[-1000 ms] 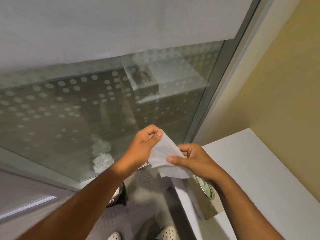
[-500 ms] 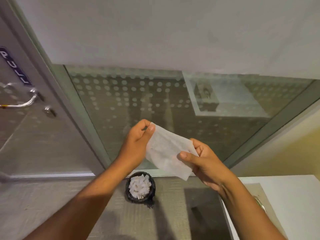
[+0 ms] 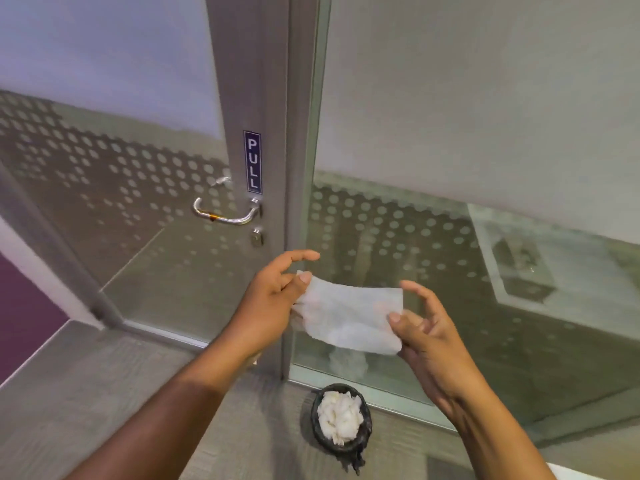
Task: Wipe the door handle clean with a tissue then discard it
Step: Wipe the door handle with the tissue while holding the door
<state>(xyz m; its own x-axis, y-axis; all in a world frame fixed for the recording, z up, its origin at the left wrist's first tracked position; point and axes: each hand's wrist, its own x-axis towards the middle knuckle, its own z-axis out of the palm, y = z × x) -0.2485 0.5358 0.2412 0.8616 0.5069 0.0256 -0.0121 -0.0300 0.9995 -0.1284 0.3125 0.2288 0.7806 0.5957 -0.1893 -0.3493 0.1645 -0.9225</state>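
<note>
A white tissue (image 3: 349, 317) is stretched flat between both hands at chest height. My left hand (image 3: 273, 299) pinches its left edge with thumb and fingers. My right hand (image 3: 420, 330) pinches its right lower corner. The chrome lever door handle (image 3: 225, 213) sits on the grey door frame up and to the left of my left hand, with an orange-brown smear on its bar. A small black bin (image 3: 341, 424) lined with a bag and filled with crumpled white tissues stands on the floor below the tissue.
A blue PULL sign (image 3: 252, 162) is fixed above the handle, and a lock cylinder (image 3: 256, 237) sits below it. Frosted, dotted glass panels (image 3: 433, 220) flank the frame. Grey wood-look floor (image 3: 104, 393) lies underfoot. A white counter corner (image 3: 568, 474) shows at bottom right.
My view has swung left from the counter and glass wall to the door, bringing the handle into the centre-left. Both hands kept the tissue and spread it wider.
</note>
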